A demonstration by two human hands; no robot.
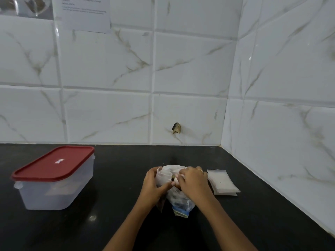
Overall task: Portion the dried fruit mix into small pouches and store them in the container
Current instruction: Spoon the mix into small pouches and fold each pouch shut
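Note:
On the black counter, my left hand [154,185] grips a small clear pouch [162,176] held upright with its mouth open. My right hand [192,180] reaches into the top of a crumpled plastic bag of dried fruit mix [179,200], its fingers curled over pieces at the pouch's mouth. What the fingers pinch is hidden. A small stack of flat empty pouches [222,182] lies just right of my right hand. The translucent container [54,189] with a red lid [54,163] closed on it stands at the left.
The tiled wall runs along the back and the right side, meeting in a corner at the back right. A chipped hole [176,128] shows in the back tile. A paper sheet [85,13] hangs on the wall at the upper left.

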